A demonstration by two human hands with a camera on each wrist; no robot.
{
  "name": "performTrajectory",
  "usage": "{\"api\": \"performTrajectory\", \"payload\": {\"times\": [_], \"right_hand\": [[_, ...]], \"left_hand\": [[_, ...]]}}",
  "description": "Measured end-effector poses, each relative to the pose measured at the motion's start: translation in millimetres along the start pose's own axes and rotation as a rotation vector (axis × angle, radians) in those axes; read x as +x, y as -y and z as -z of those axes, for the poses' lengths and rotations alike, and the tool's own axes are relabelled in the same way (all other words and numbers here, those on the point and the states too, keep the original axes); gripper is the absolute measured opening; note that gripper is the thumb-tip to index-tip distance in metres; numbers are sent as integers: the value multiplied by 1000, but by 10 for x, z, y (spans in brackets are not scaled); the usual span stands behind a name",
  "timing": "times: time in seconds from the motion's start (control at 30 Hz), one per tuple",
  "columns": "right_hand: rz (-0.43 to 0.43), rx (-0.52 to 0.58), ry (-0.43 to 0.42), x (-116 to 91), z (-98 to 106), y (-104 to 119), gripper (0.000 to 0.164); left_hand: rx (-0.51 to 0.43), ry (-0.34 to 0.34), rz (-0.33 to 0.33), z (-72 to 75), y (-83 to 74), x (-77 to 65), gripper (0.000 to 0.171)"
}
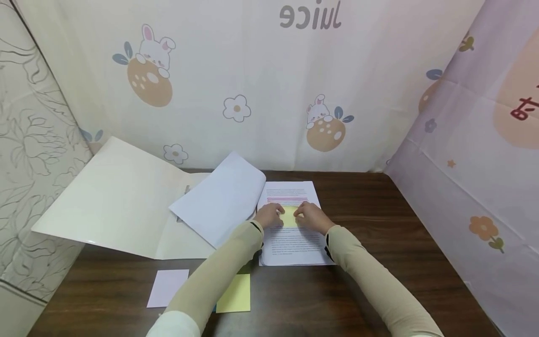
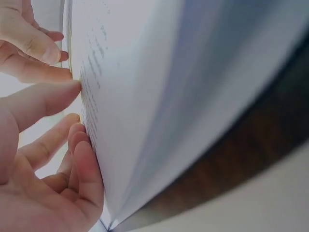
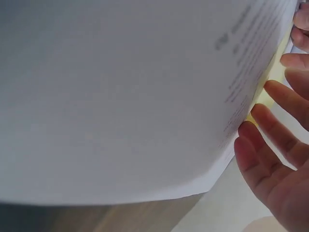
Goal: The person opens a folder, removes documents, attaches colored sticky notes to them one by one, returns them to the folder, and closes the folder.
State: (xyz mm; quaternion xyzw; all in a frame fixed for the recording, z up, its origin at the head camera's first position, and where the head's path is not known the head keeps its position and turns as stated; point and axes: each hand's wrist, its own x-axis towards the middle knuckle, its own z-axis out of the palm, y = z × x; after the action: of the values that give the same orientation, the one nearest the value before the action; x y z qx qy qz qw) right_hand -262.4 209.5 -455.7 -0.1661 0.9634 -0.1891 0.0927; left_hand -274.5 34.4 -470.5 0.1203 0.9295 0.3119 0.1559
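Note:
A yellow sticky note (image 1: 288, 216) lies across the printed page (image 1: 290, 245), just below pink highlighted lines. At the note's left side my left hand (image 1: 270, 215) touches it with thumb and fingertips. My right hand (image 1: 313, 218) has its fingertips on the right side of the same note. In the left wrist view, the left thumb and index fingertip (image 2: 72, 118) meet the paper apart from each other, the other fingers slightly bent. The right wrist view has the right fingers (image 3: 273, 123) extended along the note's yellow edge (image 3: 270, 82).
An open white folder (image 1: 122, 201) spreads to the left, its turned-over sheets (image 1: 221, 201) curling beside the page. Nearer on the dark wooden table (image 1: 358, 201) lie a lilac note pad (image 1: 168, 286) and a yellow note pad (image 1: 236, 296), partly behind the left sleeve. A printed curtain stands behind.

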Motion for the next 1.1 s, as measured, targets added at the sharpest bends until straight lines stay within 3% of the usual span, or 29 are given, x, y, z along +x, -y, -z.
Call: {"api": "performTrajectory", "payload": {"times": [0.07,0.27,0.3,0.47,0.67,0.9,1.1], "right_hand": [[14,-41,-8,1,-6,5,18],[61,-136,-21,12,-86,-1,23],[57,-148,-15,14,-101,-1,26],[47,-230,46,2,-115,35,42],[111,-270,93,20,-120,15,50],[-23,-253,158,66,-117,25,64],[-153,-221,165,62,-107,79,75]], "left_hand": [[3,11,-35,-63,74,82,42],[88,29,-89,-98,63,53,56],[111,49,-68,-55,-9,-8,58],[186,51,-75,-130,-11,66,67],[256,62,-50,-123,-52,88,72],[268,106,-17,-48,-101,47,71],[319,107,-26,-57,-75,55,68]]}}
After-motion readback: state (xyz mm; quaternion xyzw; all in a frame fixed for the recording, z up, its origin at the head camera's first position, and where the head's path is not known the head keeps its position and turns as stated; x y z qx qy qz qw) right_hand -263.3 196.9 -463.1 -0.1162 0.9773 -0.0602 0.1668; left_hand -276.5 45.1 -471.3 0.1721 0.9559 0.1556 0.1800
